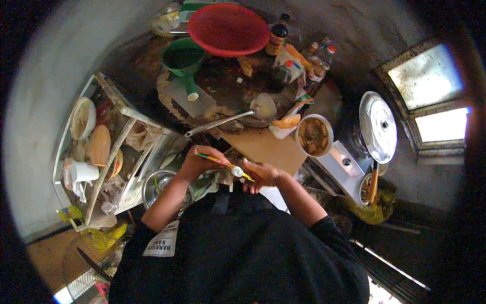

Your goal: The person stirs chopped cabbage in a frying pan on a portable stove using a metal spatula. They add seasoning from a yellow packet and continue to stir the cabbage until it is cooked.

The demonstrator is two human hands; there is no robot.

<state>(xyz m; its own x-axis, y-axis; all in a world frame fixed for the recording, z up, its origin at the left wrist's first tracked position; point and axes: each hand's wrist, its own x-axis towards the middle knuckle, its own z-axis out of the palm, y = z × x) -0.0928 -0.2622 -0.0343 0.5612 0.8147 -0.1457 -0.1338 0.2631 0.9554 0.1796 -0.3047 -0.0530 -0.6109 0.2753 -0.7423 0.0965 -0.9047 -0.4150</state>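
Observation:
My left hand (204,162) pinches a thin, colourful soft pouch (216,160), seen almost edge-on in green, orange and yellow. A round white cap or spout (237,171) stands out near the pouch's right part. My right hand (264,175) is at its yellow end, thumb raised and fingers curled; whether it grips the pouch is unclear. Both hands are just in front of my dark shirt. Beyond them lies a brown board (262,148). Under my left forearm, a clear bowl (146,189) with something green in it is partly hidden.
A metal ladle (224,123) lies across the stove top, behind a white bowl of food pieces (314,135). Farther back are a green dipper (184,57), a red basin (228,30) and a dark sauce bottle (277,38). Left stands a dish rack (127,131); right, a metal lid (378,127).

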